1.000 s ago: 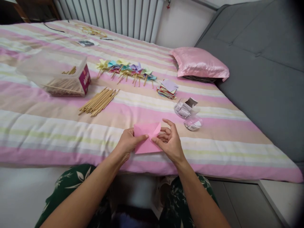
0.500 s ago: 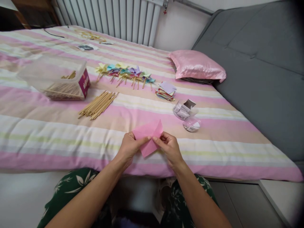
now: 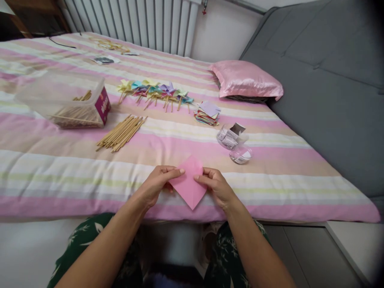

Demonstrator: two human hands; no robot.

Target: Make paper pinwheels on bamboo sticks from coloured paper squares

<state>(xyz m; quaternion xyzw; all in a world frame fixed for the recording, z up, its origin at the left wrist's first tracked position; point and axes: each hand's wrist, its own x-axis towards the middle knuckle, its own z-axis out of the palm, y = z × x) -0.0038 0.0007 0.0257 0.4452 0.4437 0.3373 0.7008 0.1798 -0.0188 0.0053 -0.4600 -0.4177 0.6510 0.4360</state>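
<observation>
A pink square of paper (image 3: 189, 186) hangs like a diamond just above the near edge of the striped bed. My left hand (image 3: 156, 184) pinches its upper left edge between thumb and fingers. My right hand (image 3: 216, 187) pinches the upper right edge in the same way. Both hands are closed on the paper, a point of it hanging down between them.
Further up the striped bedspread (image 3: 60, 168) lie a bundle of wooden sticks (image 3: 121, 132), a clear box of sticks (image 3: 64, 102), a row of paper pinwheels (image 3: 156, 93), a stack of coloured paper (image 3: 207, 113) and two small clear containers (image 3: 235, 145). A pink pillow (image 3: 247, 81) and grey headboard (image 3: 330, 80) stand right.
The paper has been turned from a folded, square-on shape to a flat diamond with one point down. Both hands have shifted slightly lower and stay pinched on it.
</observation>
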